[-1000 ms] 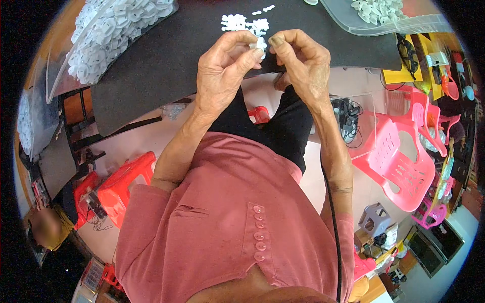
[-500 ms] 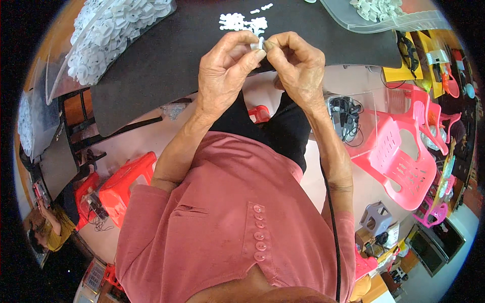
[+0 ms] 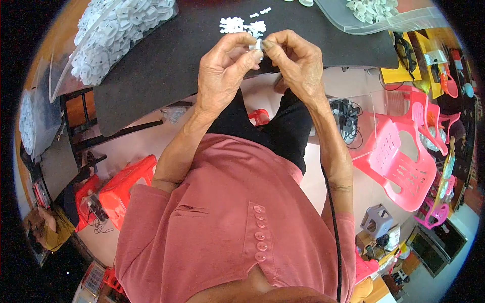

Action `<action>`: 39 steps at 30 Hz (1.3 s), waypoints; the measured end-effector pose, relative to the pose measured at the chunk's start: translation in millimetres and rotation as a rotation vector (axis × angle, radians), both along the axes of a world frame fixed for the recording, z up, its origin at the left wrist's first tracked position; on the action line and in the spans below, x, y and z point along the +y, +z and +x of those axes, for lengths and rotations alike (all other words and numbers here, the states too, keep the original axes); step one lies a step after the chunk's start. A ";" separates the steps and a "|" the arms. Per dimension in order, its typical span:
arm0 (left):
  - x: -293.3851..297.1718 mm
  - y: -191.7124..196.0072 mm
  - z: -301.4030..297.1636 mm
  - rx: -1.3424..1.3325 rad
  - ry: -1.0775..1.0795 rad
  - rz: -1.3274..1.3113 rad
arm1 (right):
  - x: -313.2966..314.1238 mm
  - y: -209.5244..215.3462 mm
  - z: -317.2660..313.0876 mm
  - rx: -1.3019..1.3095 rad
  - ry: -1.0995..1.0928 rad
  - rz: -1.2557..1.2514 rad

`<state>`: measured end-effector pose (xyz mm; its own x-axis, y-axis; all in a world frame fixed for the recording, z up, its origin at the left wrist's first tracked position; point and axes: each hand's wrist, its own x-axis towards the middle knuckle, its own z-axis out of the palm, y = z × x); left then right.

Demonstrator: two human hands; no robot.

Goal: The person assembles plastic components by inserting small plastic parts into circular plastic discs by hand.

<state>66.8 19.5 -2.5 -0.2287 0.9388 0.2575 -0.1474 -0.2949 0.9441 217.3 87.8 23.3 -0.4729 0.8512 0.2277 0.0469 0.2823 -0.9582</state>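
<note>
The left hand (image 3: pixel 225 68) pinches a small white piece (image 3: pixel 259 44) between thumb and fingers, its other fingers curled behind. The right hand (image 3: pixel 300 65) comes in from the other side, thumb and forefinger drawn together right at the piece; whether those tips grip it, or something smaller, I cannot tell. The piece is up between the two hands, near the front edge of the dark table (image 3: pixel 172 70), and the fingertips partly hide it

Just beyond the fingers, a cluster of little white parts (image 3: pixel 233 24) lies on the tabletop, with two loose white parts (image 3: pixel 260 12) a bit farther off. Over to the left, a clear bin (image 3: pixel 56 83) holds a big heap of white pieces (image 3: pixel 108 40); to the right, a clear tray (image 3: pixel 399 23) holds a smaller pile of pale pieces (image 3: pixel 371 9)

Below the hands are the pink shirt (image 3: pixel 212 227) and dark trousers (image 3: pixel 285 123). Farther out, a red stool (image 3: pixel 126 189) is on the left and a pink chair (image 3: pixel 404 171) on the right
</note>
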 end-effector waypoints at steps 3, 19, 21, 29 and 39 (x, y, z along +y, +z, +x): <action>-3.8 5.5 2.4 -0.062 -0.014 -0.032 | -1.4 1.2 -0.3 0.004 -0.060 -0.088; 8.6 152.5 -206.7 1.567 0.799 0.225 | -0.8 12.2 -5.3 0.029 -0.007 -0.140; 12.0 139.5 -162.1 1.520 0.844 0.361 | 7.3 7.3 1.5 0.057 -0.118 -0.111; -34.2 63.6 -55.2 0.826 0.379 0.204 | 98.9 5.1 -7.5 -0.320 -0.285 0.725; -24.8 23.0 -27.2 0.487 0.177 0.117 | 123.2 -5.8 -14.3 -0.534 -0.217 0.736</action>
